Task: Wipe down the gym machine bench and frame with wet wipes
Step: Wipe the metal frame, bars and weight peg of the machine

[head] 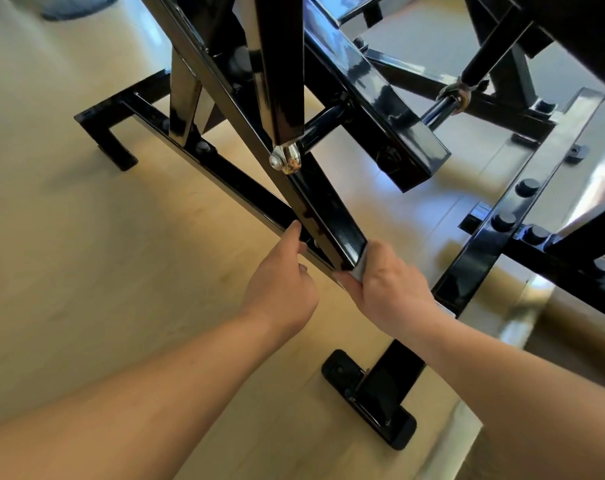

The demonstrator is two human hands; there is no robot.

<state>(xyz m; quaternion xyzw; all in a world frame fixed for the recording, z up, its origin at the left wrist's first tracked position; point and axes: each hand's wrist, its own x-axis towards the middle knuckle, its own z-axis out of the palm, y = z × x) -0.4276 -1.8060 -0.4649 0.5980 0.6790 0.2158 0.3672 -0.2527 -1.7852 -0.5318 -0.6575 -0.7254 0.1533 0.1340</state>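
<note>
glossy black frame (332, 216), pale grey wipe (360, 266)

I am finding nothing readable here: no lettering, label, brand mark or number is showing on the frame (332, 216), and the bright patches on its glossy black paint are only glare, not marks.
</note>
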